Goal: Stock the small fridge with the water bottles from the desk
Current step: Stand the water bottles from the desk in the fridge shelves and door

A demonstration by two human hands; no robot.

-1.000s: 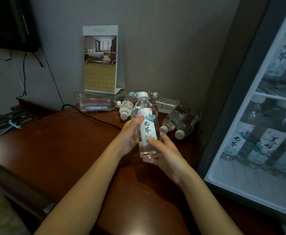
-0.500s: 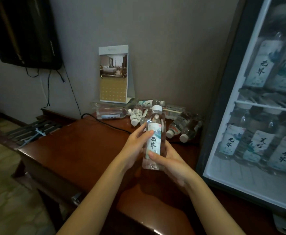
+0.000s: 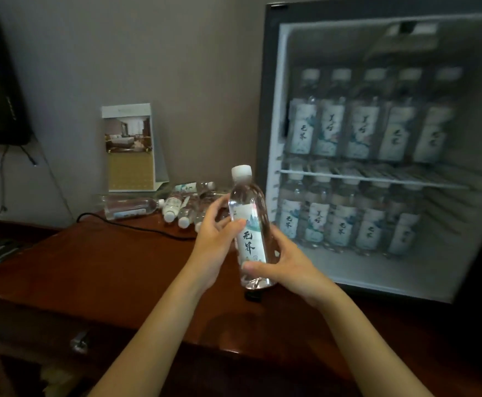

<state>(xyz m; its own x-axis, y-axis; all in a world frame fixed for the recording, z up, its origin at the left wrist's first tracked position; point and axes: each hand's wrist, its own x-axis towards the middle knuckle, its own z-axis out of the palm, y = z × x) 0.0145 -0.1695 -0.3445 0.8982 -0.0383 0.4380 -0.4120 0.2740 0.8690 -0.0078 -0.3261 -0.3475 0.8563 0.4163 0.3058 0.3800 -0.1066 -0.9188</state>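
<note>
Water bottle (image 3: 248,224) lifted higher than half-second ago, upright; left hand (image 3: 215,239) and right hand (image 3: 285,262) fingers wrapped round it; fridge (image 3: 377,156) now fills view.

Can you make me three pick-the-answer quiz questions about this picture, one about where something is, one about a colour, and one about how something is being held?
1. Where do the spare bottles lie?
A. on the desk by the wall
B. on the floor
C. on top of the fridge

2. What colour is the held bottle's cap?
A. red
B. white
C. green

3. How is the water bottle held?
A. upright in both hands
B. upside down
C. lying on the desk

Answers:
1 A, they lie on the desk below the calendar.
2 B, the cap is white.
3 A, the left hand and right hand grip it, cap up.
</note>
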